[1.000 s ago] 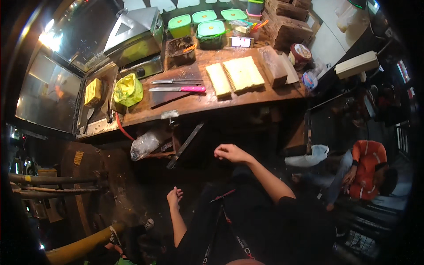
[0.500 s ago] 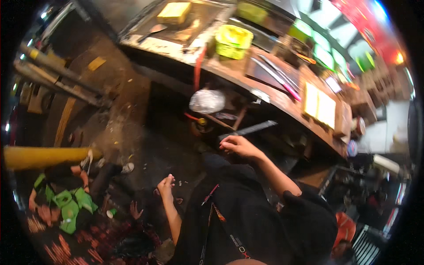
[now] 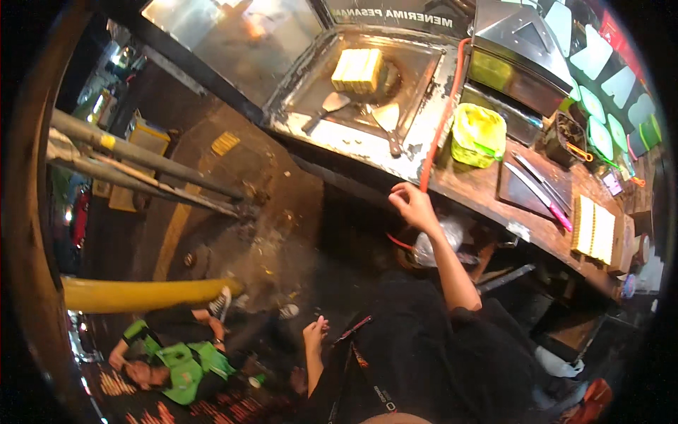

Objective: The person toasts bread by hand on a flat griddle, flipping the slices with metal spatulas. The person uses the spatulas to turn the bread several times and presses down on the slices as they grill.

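My right hand [image 3: 415, 205] is raised at the counter's front edge, just below a red hose [image 3: 435, 145]. Its fingers are bent and apart, with nothing in them. My left hand [image 3: 316, 332] hangs low beside my dark shirt, its fingers curled together and nothing visible in it. Beyond the right hand, a pale block of sectioned bread [image 3: 357, 70] sits on the flat griddle [image 3: 300, 88]. Two spatulas lie there, one dark-handled at the left [image 3: 327, 113] and another [image 3: 388, 129] nearer the hose.
Right of the hose stands a yellow-green lined tub [image 3: 479, 134]. A pink-handled knife [image 3: 540, 192] lies on a dark board beside another long tool. Another bread block [image 3: 593, 230] is at the counter's right. A person in green [image 3: 180, 367] is at lower left, near a yellow pole [image 3: 148, 295].
The view has swung left, bringing more of the griddle and the second spatula into sight. My right hand has moved up to the counter edge by the hose.
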Demonstrator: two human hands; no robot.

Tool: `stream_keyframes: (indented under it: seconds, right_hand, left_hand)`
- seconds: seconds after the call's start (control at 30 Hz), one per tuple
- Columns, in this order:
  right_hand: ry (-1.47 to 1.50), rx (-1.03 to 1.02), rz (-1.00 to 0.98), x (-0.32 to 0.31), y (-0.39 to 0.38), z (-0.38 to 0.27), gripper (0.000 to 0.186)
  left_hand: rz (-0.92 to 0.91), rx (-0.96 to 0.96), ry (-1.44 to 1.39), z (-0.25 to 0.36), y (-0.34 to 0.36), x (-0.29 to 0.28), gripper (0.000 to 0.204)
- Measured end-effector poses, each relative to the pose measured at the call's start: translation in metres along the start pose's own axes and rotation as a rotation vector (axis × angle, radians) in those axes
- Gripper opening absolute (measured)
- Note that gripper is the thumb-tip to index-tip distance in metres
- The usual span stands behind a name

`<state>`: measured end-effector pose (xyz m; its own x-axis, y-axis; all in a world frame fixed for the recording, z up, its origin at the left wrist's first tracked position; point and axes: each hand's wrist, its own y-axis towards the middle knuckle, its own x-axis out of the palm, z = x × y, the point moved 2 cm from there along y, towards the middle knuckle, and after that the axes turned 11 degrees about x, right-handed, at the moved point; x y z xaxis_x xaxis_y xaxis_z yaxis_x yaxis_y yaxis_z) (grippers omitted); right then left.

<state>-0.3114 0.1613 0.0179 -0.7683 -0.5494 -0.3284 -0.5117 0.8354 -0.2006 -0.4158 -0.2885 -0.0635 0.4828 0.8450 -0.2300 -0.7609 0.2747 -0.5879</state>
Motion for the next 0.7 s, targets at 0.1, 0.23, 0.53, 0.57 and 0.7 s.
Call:
stream_keyframes:
  seconds: [0.1,0.23,0.53,0.57,0.7]
  right_hand:
    - [-0.185,-0.023,0.34,0.01,0.066,-0.008,0.034]
    - [-0.549,0.069,0.552,0.021,0.122,-0.017,0.057]
    - [-0.749,0.141,0.446,0.026,0.148,-0.005,0.044]
    - [-0.799,0.054,0.465,0.029,0.144,-0.009,0.041]
    - [-0.901,0.272,0.372,0.022,0.137,-0.021,0.044]
  left_hand:
    - [-0.144,0.196,0.25,0.074,0.075,0.004,0.029]
    - [-0.182,0.582,0.317,0.153,0.18,0.034,0.024]
    - [-0.236,1.055,0.762,0.372,0.292,0.198,0.045]
    - [-0.167,1.157,0.839,0.382,0.31,0.211,0.052]
    - [-0.184,1.331,1.044,0.42,0.345,0.258,0.058]
